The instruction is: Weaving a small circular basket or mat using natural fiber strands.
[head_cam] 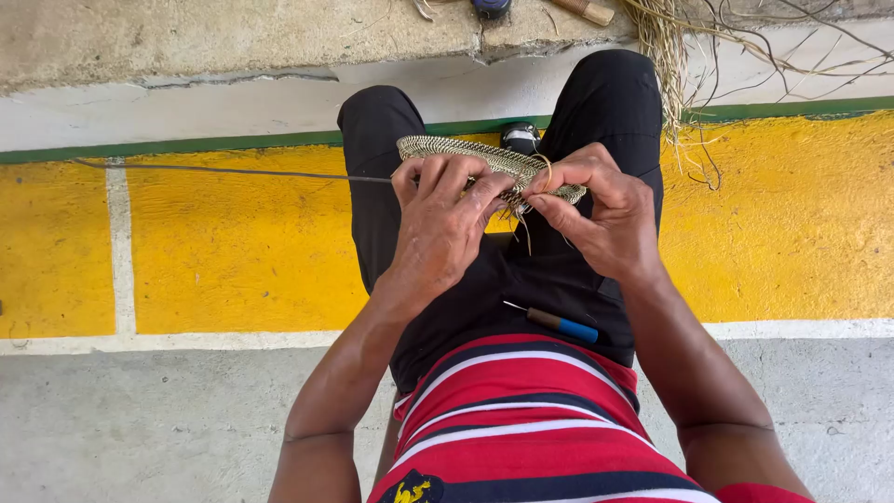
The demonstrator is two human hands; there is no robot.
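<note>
Tool with blue handle (563, 325) lying on the lap, nearer than the woven piece (484, 160), tip hard to make out. Left hand (438, 224) and right hand (601, 210) pinched shut on that piece above the knees, hiding its middle; long thin strand (233, 171) running leftward from it.

An outdoor craft spot: yellow-painted concrete floor (233, 251), rough concrete ledge (233, 37), loose straw fibres (666, 47)

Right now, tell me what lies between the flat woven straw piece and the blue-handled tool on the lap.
In the head view, only black shorts fabric lies between the woven straw piece and the blue-handled tool, plus a few loose straw ends hanging down.
</note>
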